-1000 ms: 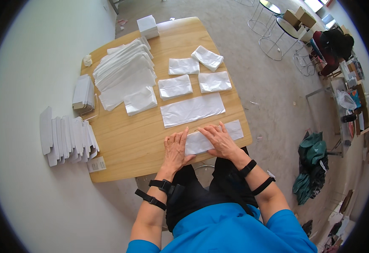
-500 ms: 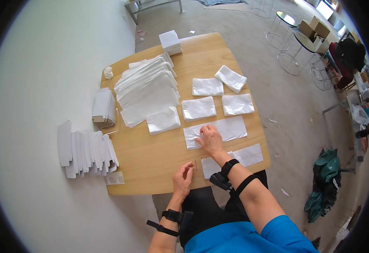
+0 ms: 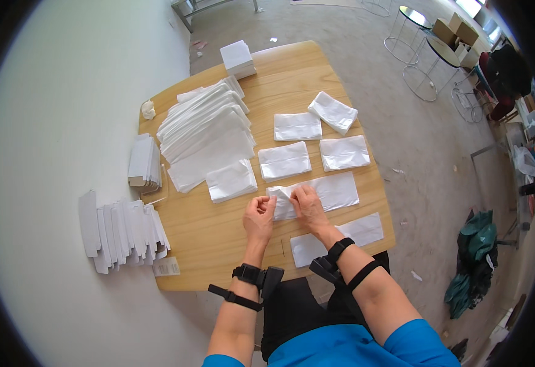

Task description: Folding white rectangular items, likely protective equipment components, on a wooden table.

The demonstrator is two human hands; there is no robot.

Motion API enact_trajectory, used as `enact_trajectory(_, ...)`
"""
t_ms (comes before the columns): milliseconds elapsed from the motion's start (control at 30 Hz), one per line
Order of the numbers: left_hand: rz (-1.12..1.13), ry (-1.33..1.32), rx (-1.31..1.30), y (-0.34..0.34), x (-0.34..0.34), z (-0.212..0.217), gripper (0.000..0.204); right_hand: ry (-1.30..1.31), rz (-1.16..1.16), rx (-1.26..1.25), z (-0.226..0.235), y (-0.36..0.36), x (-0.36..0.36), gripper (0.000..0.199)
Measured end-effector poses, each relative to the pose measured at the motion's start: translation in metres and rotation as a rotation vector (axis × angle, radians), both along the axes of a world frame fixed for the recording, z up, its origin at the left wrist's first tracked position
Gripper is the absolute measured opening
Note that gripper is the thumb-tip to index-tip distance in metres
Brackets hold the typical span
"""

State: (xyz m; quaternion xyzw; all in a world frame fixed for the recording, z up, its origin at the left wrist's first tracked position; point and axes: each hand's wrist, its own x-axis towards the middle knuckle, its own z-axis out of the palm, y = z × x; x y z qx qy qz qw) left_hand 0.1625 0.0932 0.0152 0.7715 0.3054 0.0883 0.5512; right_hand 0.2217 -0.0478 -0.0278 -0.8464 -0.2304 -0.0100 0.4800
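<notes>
We have both hands on a long white plastic bag (image 3: 316,194) that lies flat near the middle of the wooden table (image 3: 218,241). Our left hand (image 3: 259,219) pinches the bag's left end with bent fingers, and our right hand (image 3: 308,206) rests on top of the bag just beside it, fingers curled down and pressing on the same end. We think the fold on this bag is only just starting, because most of it is spread out long. Just past this bag, farther from us, lie four small folded white bags (image 3: 284,160), and they look done. Nearer to us than the long bag, by the table edge, another long flat bag (image 3: 338,238) waits, partly under our right arm. To the left of the long bag sits one more small folded bag (image 3: 232,180), touching a big fanned pile of flat white bags (image 3: 205,136), so we judge there are many left to do. Far behind the long bag, at the table's far edge, stands a small white box (image 3: 238,59). Well to the left of the long bag, a short stack of white flat cartons (image 3: 144,161) sits at the table's left edge, and a row of more white flat cartons (image 3: 121,235) lies off the table on the pale floor. A small crumpled white scrap (image 3: 149,109) sits at the far left corner.
</notes>
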Motion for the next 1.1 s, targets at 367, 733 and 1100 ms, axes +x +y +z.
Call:
enact_trajectory(367,-0.055,-0.195,-0.205,-0.002,-0.003,0.017,0.019,0.286,-0.261,0.261,0.075,-0.034,-0.027,0.031)
enact_trajectory(733,-0.253,-0.179,-0.673,0.005,-0.075,0.108,0.013,1.168,-0.253,1.535,0.05,-0.073,-0.055,0.033)
enact_trajectory(1100,-0.143,0.04,-0.504,0.036,-0.189,0.056,0.013,1.074,-0.103,0.672,0.067,-0.143,-0.15,0.025)
